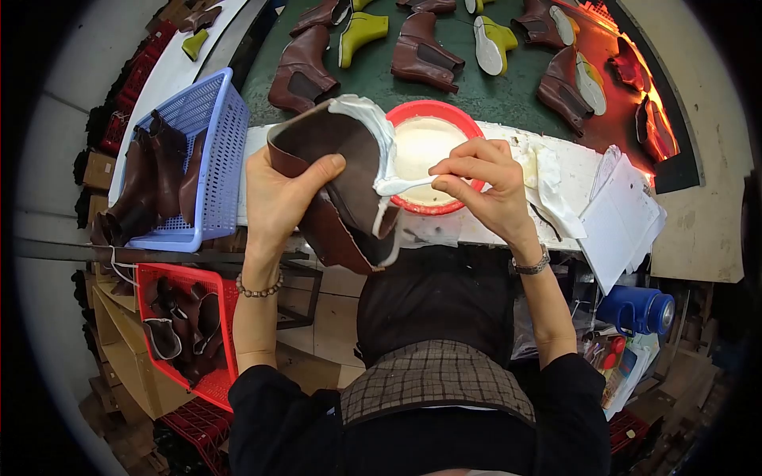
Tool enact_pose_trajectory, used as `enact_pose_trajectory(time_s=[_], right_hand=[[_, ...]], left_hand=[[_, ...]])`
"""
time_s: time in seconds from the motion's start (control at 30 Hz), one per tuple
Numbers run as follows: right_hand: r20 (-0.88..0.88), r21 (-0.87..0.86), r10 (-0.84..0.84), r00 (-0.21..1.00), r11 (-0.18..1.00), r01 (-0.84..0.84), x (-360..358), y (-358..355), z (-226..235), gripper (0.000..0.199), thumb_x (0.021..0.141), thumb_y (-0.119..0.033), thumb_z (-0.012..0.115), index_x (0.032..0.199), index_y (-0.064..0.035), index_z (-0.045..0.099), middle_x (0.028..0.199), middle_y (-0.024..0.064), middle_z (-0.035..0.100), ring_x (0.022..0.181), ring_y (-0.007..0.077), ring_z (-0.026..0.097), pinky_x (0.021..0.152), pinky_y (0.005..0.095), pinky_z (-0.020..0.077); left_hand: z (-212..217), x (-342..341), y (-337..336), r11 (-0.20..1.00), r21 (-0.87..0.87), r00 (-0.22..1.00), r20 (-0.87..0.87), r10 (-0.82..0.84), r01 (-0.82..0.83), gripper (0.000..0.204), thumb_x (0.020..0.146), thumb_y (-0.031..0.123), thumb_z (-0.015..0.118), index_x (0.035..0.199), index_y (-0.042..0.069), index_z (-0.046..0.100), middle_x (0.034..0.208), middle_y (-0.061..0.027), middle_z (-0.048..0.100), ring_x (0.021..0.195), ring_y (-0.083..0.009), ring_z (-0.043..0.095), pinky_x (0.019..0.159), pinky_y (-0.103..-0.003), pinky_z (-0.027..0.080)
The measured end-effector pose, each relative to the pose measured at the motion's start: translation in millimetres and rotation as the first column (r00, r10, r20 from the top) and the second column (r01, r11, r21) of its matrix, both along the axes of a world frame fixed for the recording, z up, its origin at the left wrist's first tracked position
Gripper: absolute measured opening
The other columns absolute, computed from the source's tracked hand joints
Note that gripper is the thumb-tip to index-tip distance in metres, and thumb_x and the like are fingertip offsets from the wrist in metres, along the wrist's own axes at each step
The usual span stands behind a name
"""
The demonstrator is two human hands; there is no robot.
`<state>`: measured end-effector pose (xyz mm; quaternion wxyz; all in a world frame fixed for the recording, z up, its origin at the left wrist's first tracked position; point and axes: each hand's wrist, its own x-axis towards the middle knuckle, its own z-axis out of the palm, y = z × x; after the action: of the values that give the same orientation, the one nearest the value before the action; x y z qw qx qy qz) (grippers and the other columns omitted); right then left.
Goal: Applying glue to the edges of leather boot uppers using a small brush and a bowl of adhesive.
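My left hand [286, 190] grips a brown leather boot upper [347, 151], thumb inside its opening and fingers behind. White paste coats the upper's edge on the side toward my right hand. Between the thumb and fingers of my right hand [486, 186] is a small white brush [403, 186], its head touching the coated edge. Just behind the brush stands a red bowl [390, 119] of creamy white paste [427, 147]. The bowl rests on a white bench top [500, 136], and the upper hides part of its left side.
Brown boots [427, 59] and yellow-green lasts [365, 36] stand on a green conveyor [357, 89], running toward a glowing heater [647, 103] at right. Left are a blue basket [226, 151] and a red basket [186, 278] holding uppers. Papers [623, 218] and a blue flask [635, 309] lie right.
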<state>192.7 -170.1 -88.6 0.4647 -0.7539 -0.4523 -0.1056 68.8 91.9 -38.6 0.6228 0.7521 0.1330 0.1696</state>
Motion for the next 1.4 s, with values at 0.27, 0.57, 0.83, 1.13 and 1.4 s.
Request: enact_pose_trajectory(time_s=[0.27,0.57,0.83,1.13,1.4], right_hand=[[-0.042,-0.315,-0.353,0.935,0.893,0.323,26,-29,-18,0.014,0.087,-0.020,0.078,0.095,-0.0081,0.079,0.086,0.0066,0.070,0.078,0.0217,0.067,0.067,0.0361,0.0513],[0.190,-0.471,-0.362,0.913,0.782,0.408,26,-38,-31,0.013,0.085,-0.024,0.078,0.089,-0.0114,0.077,0.082,0.0051,0.065,0.081,0.0285,0.067,0.070,0.0426,0.0527],[-0.010,-0.364,-0.452,0.892,0.833,0.418,19,-50,-26,0.016,0.088,-0.024,0.076,0.097,-0.0105,0.077,0.087,0.0083,0.068,0.074,0.0290,0.068,0.066,0.0414,0.0533],[-0.143,-0.216,-0.469,0.872,0.874,0.435,17,-66,-39,0.012,0.091,-0.013,0.075,0.100,-0.0049,0.078,0.083,0.0091,0.068,0.066,0.0212,0.063,0.061,0.0326,0.0482],[-0.319,0.118,-0.093,0.943,0.984,0.137,-1,-23,0,0.015,0.090,-0.005,0.078,0.103,0.0003,0.077,0.085,0.0054,0.067,0.071,0.0103,0.057,0.062,0.0248,0.0426]], left_hand=[[-34,26,67,0.895,0.442,0.992,-0.067,0.103,-0.063,0.076,0.082,0.013,0.085,0.147,-0.005,0.050,0.134,-0.0164,0.065,0.115,-0.0215,0.065,0.103,-0.034,0.050],[-119,-45,75,0.698,0.683,0.931,-0.360,0.066,0.214,0.157,0.046,0.044,0.101,0.167,0.013,0.006,0.161,-0.0285,0.030,0.144,-0.0494,0.037,0.111,-0.061,0.038],[-112,-52,59,0.678,0.724,0.938,-0.312,0.152,0.131,0.119,0.063,-0.007,0.073,0.165,0.019,0.018,0.156,-0.0292,0.031,0.138,-0.0538,0.038,0.113,-0.058,0.038],[-77,-37,19,0.714,0.678,0.985,0.124,0.123,-0.175,0.089,0.063,-0.022,0.048,0.148,0.005,0.048,0.146,-0.0213,0.046,0.139,-0.0415,0.043,0.119,-0.045,0.033],[-46,-39,-22,0.666,0.737,0.981,0.190,-0.037,-0.118,0.076,0.072,-0.006,0.075,0.143,0.013,0.058,0.153,-0.0237,0.042,0.135,-0.0442,0.045,0.112,-0.048,0.040]])
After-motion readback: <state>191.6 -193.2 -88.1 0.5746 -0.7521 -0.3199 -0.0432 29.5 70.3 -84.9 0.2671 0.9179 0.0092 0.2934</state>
